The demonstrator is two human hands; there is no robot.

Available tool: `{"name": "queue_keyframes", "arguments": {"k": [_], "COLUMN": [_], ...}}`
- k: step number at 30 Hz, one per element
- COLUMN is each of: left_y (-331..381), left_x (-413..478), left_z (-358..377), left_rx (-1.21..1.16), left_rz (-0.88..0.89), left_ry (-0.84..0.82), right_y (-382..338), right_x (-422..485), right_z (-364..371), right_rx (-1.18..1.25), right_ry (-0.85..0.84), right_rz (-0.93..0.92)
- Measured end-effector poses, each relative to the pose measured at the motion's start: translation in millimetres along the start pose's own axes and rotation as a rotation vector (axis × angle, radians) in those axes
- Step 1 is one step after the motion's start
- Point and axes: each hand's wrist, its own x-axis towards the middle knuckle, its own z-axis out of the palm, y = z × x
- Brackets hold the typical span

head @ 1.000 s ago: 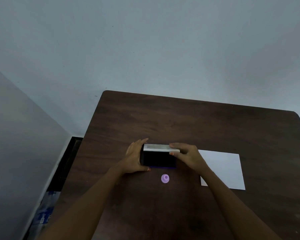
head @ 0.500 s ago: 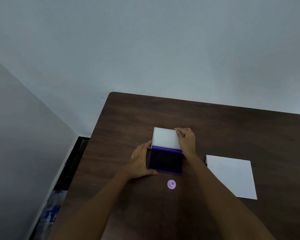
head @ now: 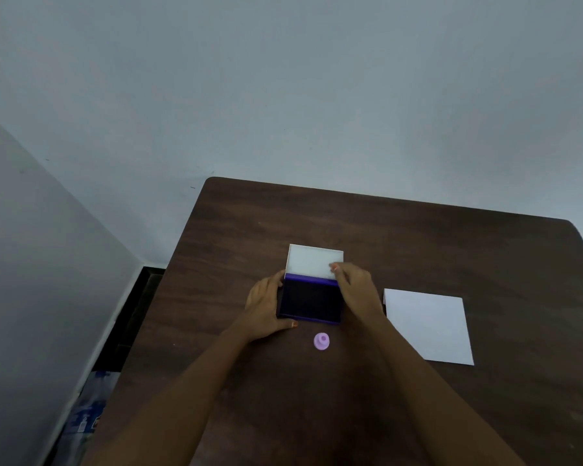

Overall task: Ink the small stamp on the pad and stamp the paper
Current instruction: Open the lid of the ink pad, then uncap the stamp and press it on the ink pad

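Your left hand (head: 266,306) clasps the pad (head: 311,301) at its 9 o'clock edge; your right hand (head: 354,288) rests loosely at the lid (head: 314,261), fingertips on its 3 o'clock corner, gripping nothing firmly. The lid lies flat open at 12 o'clock. The stamp (head: 321,341) stands untouched at 6 o'clock of the pad, the paper (head: 428,326) at 3 o'clock. Steady the pad, then pinch the stamp's knob and press squarely.
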Motion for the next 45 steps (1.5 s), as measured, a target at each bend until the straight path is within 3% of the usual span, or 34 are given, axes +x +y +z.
{"name": "queue_keyframes", "arguments": {"k": [5, 11, 15, 20, 27, 34, 36, 41, 45], "left_y": [10, 17, 21, 36, 50, 48, 44, 34, 37], "left_x": [-16, -37, -46, -50, -50, -46, -47, -47, -46], "left_z": [-1, 9, 21, 22, 21, 14, 11, 23, 36], "left_rx": [0.031, 0.058, 0.042, -0.223, -0.54, -0.733, -0.668, 0.026, 0.177], "left_rz": [-0.077, -0.038, 0.064, 0.085, 0.033, -0.088, -0.106, 0.154, 0.231], "left_ry": [0.0, -0.01, -0.019, -0.021, 0.092, 0.056, 0.018, -0.215, -0.155], "right_y": [3, 14, 14, 2, -7, -11, -6, -5, -11], "right_x": [-58, -96, -100, -102, -103, -96, -90, -76, -66], "right_z": [-5, 13, 25, 24, 25, 16, 10, 1, 3], "right_rx": [-0.033, -0.104, -0.005, 0.436, 0.947, 0.825, 0.844, 0.891, 0.684], "right_ry": [-0.078, -0.221, -0.173, -0.074, -0.136, -0.074, -0.042, 0.018, 0.066], "right_rz": [-0.176, -0.175, -0.015, 0.205, 0.454, 0.45, 0.452, 0.404, 0.333]}}
